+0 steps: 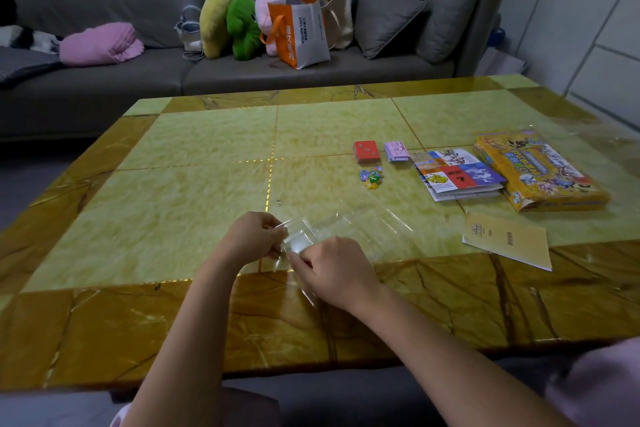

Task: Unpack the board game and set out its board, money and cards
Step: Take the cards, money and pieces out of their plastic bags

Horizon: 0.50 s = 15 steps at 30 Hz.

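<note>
Yellow-green marble table [194,184] lies under both hands. Far beyond the right fingers, toward the right edge, lies the yellow game box [538,170]. The folded board [457,173] is just beside it, on the side nearer the fingers. A tan booklet [509,239] lies well to the right of the right hand [334,270]. That hand and the left hand [254,236] have their fingers curled, each pinching a crumpled clear plastic wrapper [301,241] between them. Ahead of the fingertips, well apart, sit the money stack [396,151], the red card deck [367,151] beside it, and a small cluster of coloured tokens [371,177] nearest the fingers.
</note>
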Tool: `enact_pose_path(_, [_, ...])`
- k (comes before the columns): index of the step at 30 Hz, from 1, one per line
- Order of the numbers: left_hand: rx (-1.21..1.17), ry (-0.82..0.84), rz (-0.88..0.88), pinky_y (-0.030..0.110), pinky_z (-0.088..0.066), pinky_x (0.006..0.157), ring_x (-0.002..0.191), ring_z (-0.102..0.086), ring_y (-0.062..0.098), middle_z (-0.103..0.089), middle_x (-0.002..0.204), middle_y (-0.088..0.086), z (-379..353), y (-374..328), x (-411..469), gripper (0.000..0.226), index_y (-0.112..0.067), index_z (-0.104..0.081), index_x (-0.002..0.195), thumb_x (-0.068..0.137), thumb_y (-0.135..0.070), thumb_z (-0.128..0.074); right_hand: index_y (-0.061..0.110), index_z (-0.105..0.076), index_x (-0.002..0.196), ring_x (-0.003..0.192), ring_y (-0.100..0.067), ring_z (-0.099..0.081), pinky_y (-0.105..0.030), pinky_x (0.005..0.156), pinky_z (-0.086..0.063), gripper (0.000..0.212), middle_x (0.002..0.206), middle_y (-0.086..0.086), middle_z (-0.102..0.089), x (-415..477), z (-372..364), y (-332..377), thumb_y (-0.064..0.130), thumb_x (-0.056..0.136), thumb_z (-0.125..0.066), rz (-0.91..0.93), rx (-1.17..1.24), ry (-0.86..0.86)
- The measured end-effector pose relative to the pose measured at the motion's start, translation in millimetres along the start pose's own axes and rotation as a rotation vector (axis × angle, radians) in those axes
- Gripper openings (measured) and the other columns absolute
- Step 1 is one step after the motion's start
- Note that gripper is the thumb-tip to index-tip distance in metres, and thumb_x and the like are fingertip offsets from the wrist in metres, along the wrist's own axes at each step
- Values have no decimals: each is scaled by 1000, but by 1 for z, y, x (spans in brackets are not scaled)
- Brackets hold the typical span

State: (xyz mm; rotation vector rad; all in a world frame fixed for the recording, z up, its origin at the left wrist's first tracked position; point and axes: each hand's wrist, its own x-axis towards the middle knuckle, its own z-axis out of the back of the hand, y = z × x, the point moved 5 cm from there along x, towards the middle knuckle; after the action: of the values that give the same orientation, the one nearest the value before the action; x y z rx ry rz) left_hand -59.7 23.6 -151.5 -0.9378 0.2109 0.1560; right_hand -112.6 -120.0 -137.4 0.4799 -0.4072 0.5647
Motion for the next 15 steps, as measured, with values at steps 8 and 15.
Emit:
enact_pose_path(8, [38,24,16,21,-54,55,53,-64,15,-68,68,11,9,2,5,11,-3,-66,87,91,-12,-62,21,-26,43,38,-14,-23,-28,46,-19,58,37,6,-20,13,10,-20,29,93,-53,-230,420,-38])
enact_pose_path(15, [-2,-29,67,22,-52,49,45,-59,12,-65,64,10,31,19,12,7,0,-68,88,86,-7,-68,23,-31,40,34,-10,-20,-18,38,-19,59,38,8,-24,50,31,-94,19,93,-57,-717,1023,-123])
